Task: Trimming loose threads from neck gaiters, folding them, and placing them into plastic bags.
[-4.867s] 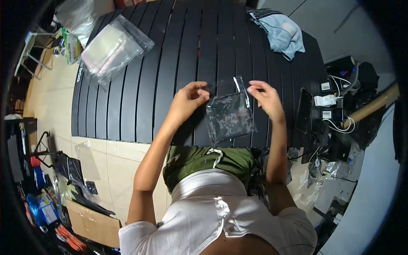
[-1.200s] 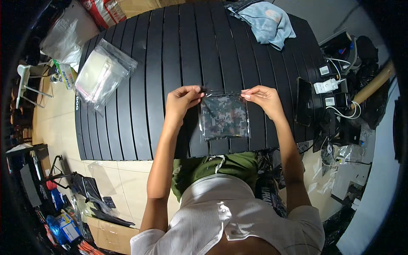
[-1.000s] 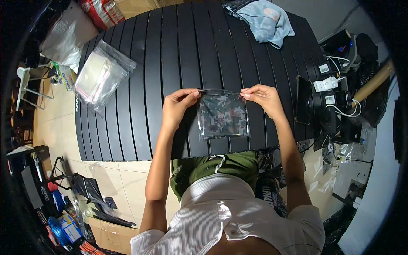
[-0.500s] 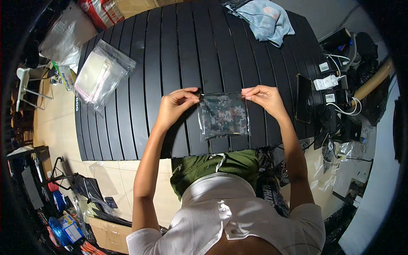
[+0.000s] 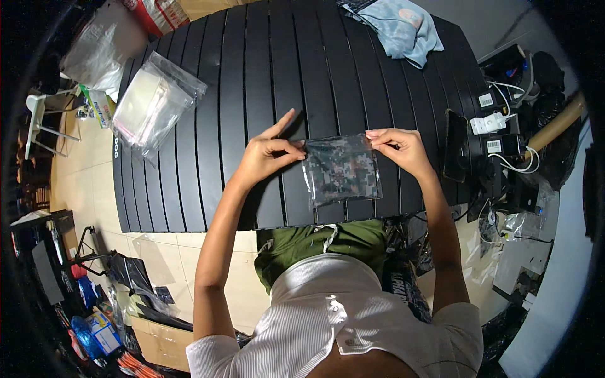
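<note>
A clear plastic bag (image 5: 343, 169) with folded camouflage-patterned cloth inside lies near the front edge of the black slatted table. At its upper left corner is my left hand (image 5: 268, 153), with thumb and a finger pinched on the bag's edge and another finger stretched upward, away from the plastic. My right hand (image 5: 403, 148) pinches the upper right corner between thumb and fingers. The bag's top edge runs straight between the two hands.
Several clear plastic sleeves (image 5: 154, 107) lie at the table's left. A light blue tie-dye cloth (image 5: 406, 28) rests on the far right. Along the right edge are a dark flat phone-like object (image 5: 455, 145), a white plug adapter (image 5: 490, 123) and cables.
One finger of my left hand has lifted off and now points up and away. The bag and both hands sit slightly further right in the view, as does the whole table.
</note>
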Motion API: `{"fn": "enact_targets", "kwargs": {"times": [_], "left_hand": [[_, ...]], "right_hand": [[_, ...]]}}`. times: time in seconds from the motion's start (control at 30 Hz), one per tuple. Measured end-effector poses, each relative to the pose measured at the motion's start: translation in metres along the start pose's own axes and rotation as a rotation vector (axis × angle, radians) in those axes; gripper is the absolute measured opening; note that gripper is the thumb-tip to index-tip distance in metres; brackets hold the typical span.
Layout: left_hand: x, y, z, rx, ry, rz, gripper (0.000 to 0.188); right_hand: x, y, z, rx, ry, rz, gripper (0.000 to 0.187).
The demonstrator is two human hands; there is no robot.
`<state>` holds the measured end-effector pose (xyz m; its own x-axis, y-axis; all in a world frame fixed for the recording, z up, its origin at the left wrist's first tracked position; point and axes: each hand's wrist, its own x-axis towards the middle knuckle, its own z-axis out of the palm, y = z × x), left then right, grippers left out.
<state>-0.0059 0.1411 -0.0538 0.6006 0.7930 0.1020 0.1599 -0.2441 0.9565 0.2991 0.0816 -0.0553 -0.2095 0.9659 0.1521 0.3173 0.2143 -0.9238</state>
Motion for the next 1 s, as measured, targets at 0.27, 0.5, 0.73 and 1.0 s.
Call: {"fn": "enact_targets", "kwargs": {"times": [0.27, 0.5, 0.73, 1.0], "left_hand": [[-0.009, -0.001, 0.007, 0.194, 0.000, 0.100, 0.006], [-0.015, -0.007, 0.009, 0.398, 0.024, 0.200, 0.007], [-0.027, 0.003, 0.014, 0.425, 0.040, 0.226, 0.014], [-0.037, 0.010, -0.007, 0.555, -0.081, 0.185, 0.026]], "right_hand": [[-0.003, -0.006, 0.003, -0.304, -0.018, -0.168, 0.010], [-0.016, -0.007, 0.011, -0.476, -0.009, -0.238, 0.011], [-0.023, -0.030, 0.004, -0.777, -0.006, -0.247, 0.028], [-0.022, -0.034, 0.004, -0.803, 0.081, -0.107, 0.029]]}}
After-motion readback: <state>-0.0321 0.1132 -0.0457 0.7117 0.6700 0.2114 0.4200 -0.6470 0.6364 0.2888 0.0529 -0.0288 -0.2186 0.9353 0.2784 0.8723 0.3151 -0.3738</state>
